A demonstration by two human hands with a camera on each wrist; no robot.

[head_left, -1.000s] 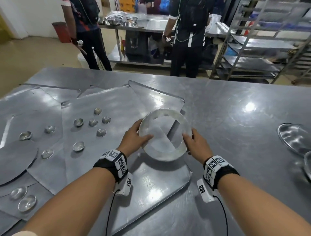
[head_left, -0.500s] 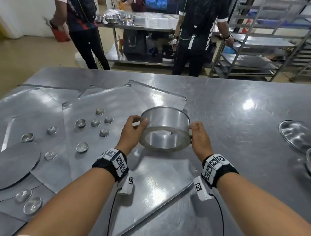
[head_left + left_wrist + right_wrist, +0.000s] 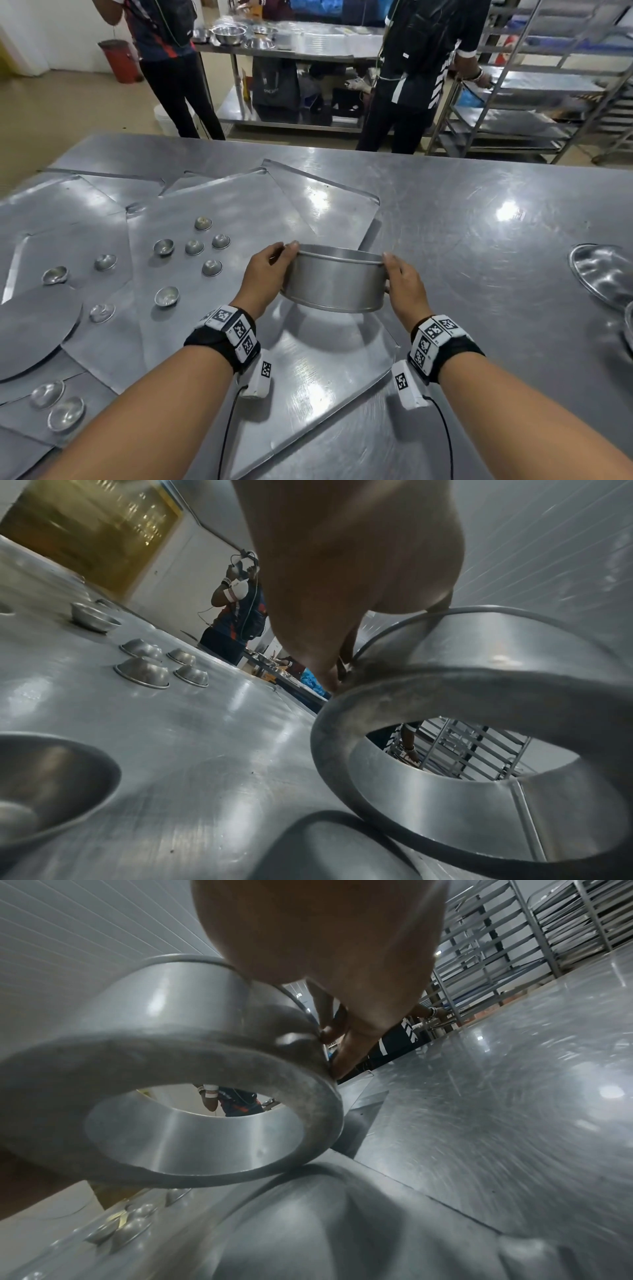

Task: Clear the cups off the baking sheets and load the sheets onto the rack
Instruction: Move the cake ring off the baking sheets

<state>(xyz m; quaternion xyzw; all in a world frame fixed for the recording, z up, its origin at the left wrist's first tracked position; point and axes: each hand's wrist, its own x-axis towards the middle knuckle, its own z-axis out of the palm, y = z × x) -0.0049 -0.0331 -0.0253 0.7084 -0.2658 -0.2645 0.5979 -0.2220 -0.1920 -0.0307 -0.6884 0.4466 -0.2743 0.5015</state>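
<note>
both hands held a bottomless round metal ring (image 3: 337, 284) above a baking sheet (image 3: 308, 383) on a steel table (image 3: 479, 240). the left hand (image 3: 262, 274) pinched the ring's left rim, the right hand (image 3: 406, 286) its right rim. small metal cups (image 3: 193, 246) sat scattered, some upside down, on baking sheets to the left, well apart from the ring. the rack (image 3: 534, 102) stood beyond the table's far right, a person (image 3: 416, 68) beside it.

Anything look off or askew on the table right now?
Yes: the baking sheets lie fanned and overlapping at odd angles, not squared up. Small cups sit scattered, some upside down. Both hands hold a bottomless metal ring above them.
</note>
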